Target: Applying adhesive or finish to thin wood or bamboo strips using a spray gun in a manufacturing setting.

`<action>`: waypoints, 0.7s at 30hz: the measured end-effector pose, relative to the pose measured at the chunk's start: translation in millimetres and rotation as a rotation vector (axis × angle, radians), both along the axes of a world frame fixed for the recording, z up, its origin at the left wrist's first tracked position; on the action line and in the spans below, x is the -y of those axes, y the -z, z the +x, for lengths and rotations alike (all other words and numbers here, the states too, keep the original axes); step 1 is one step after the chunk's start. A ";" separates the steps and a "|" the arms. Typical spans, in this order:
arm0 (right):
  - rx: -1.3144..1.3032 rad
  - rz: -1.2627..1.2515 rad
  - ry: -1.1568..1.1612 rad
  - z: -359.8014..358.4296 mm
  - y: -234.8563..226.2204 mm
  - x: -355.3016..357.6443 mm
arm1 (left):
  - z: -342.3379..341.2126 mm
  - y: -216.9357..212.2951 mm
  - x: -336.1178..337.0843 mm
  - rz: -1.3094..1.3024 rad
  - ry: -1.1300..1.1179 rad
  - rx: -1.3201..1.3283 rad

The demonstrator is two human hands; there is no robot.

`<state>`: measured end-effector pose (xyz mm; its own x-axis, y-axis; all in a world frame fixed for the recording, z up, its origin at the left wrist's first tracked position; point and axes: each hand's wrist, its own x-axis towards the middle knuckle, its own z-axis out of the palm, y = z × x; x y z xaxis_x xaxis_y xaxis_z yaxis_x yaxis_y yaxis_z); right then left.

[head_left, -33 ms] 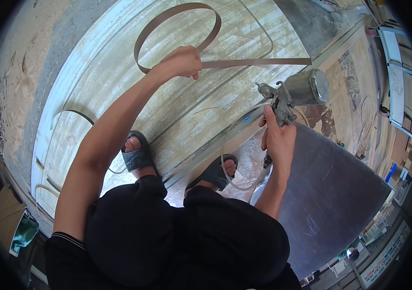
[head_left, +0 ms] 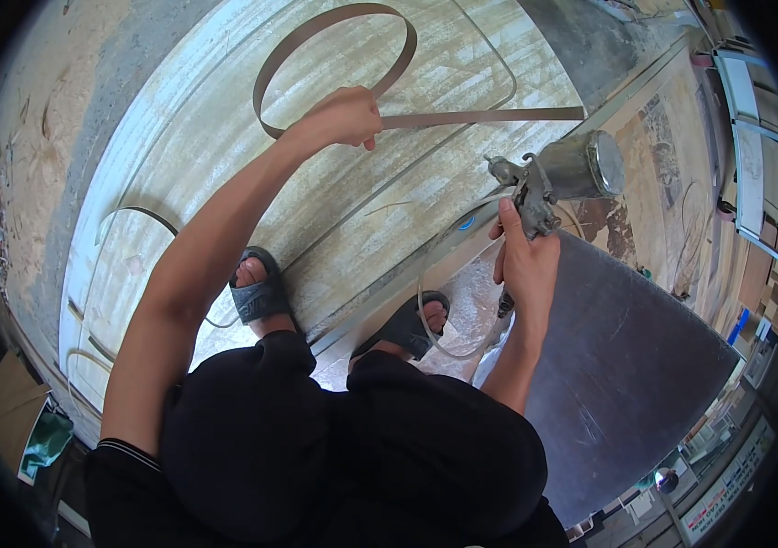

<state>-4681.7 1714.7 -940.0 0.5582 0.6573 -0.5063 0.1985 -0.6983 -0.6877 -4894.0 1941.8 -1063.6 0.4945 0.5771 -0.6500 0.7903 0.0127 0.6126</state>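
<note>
My left hand [head_left: 345, 117] is closed around a brown edge-banding strip [head_left: 407, 41]. Beyond the hand the strip curls into a large loop, while its straight free end reaches out to the right. In my right hand [head_left: 526, 265] is a grey metal spray gun [head_left: 535, 203], gripped by its handle with the thumb along its back. A cylindrical metal cup [head_left: 581, 164] sits on the gun's far right side, close to the strip's free end. A pale hose [head_left: 435, 342] curves down near the gun; where it joins is partly hidden by my hand.
Below both hands lies a pale, streaked board [head_left: 316, 219] on the floor, with my sandalled feet on its near edge. A dark flat panel [head_left: 617, 365] stands at the right, close to my right forearm. Wooden boards [head_left: 663, 155] and a blue-white frame [head_left: 754, 146] are farther right.
The strip's free end has shifted very slightly to the left and up. Both hands keep their places and their grips.
</note>
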 end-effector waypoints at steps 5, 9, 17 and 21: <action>0.081 0.008 0.074 10.8 2.0 2.0 | -0.2 0.5 0.1 0.006 0.019 -0.022; 0.055 -0.033 0.025 6.4 -3.5 3.5 | 1.7 -3.9 1.1 0.000 0.014 -0.029; 0.045 -0.003 0.027 6.5 -4.1 3.8 | 0.0 0.1 -1.7 -0.014 0.068 -0.023; -0.063 0.022 -0.034 -1.8 -6.4 3.8 | -3.1 -1.4 -0.8 -0.011 0.067 -0.024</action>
<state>-4683.5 1710.9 -933.6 0.5024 0.6868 -0.5252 0.1775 -0.6764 -0.7148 -4897.1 1942.6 -1062.2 0.5157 0.5361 -0.6683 0.8042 -0.0337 0.5934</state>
